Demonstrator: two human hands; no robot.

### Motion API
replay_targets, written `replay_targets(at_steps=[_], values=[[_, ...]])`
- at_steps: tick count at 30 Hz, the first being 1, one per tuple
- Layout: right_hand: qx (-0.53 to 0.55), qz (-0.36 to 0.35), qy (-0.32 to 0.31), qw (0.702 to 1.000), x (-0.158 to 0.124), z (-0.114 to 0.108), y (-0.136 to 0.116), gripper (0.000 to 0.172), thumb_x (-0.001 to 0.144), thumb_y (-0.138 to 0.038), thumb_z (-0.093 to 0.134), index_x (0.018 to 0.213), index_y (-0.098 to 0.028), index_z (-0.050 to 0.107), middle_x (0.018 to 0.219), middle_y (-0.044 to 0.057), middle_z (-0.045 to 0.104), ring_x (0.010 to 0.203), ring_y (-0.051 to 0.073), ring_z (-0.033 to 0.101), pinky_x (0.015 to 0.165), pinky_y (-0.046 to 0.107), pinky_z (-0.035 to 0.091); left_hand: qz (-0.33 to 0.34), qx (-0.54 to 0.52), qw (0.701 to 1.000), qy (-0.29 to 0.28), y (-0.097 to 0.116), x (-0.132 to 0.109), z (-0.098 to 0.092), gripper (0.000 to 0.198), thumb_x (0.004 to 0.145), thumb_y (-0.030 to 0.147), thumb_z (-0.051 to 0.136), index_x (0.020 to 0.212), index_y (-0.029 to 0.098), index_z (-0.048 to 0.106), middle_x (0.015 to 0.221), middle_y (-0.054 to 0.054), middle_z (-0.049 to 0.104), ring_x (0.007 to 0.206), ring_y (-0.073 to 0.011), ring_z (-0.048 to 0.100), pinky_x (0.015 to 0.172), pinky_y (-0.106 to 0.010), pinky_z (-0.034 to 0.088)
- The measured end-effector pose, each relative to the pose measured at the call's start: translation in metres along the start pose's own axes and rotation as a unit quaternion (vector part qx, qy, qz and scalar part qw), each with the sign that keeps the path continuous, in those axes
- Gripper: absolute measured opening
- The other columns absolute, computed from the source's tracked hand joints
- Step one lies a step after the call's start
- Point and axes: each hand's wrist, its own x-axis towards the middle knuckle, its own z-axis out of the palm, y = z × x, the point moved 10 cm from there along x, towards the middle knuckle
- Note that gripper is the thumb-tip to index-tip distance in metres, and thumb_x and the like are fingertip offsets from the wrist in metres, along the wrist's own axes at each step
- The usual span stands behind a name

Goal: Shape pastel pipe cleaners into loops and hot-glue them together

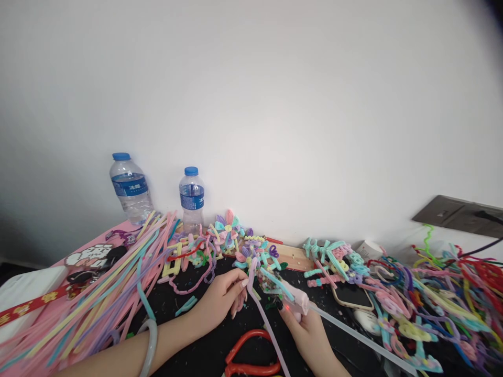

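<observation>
My left hand, a grey bangle on its wrist, has its fingers closed on a bent lilac pipe cleaner whose long end runs down toward me. In my right hand is a pale pink hot glue gun with a small red light; a long translucent glue stick extends from its rear. The glue gun's nozzle is hidden behind pipe cleaners. Just beyond both hands lies a small cluster of lilac and aqua pipe cleaner pieces. Red-handled scissors rest between my forearms.
Loose pipe cleaners fan across the left side. Two water bottles stand against the wall. A pipe cleaner flower is at the back. On the right are a phone, a white mouse and a tangled colourful pile.
</observation>
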Motion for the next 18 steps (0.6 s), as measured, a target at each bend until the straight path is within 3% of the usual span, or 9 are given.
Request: replay_targets(at_steps=[8, 18], values=[[-0.027, 0.008, 0.007, 1.000, -0.0007, 0.0006, 0.0012, 0.018, 0.083, -0.024, 0.050, 0.078, -0.017, 0.066, 0.068, 0.004, 0.067, 0.067, 0.022, 0.064, 0.064, 0.029, 0.053, 0.005, 0.007, 1.000, 0.006, -0.0013, -0.0008, -0.0017, 0.027, 0.093, 0.035, 0.039, 0.075, 0.017, 0.049, 0.054, 0.004, 0.053, 0.037, -0.0078, 0.044, 0.042, -0.019, 0.036], [-0.035, -0.007, 0.004, 0.999, -0.0001, 0.0002, -0.0045, 0.018, 0.082, -0.023, 0.050, 0.079, -0.018, 0.066, 0.070, 0.004, 0.068, 0.068, 0.022, 0.064, 0.063, 0.027, 0.052, 0.009, -0.001, 1.000, 0.013, 0.0014, 0.0000, -0.0032, 0.027, 0.093, 0.034, 0.039, 0.074, 0.017, 0.049, 0.054, 0.004, 0.054, 0.038, -0.0080, 0.044, 0.042, -0.019, 0.036]])
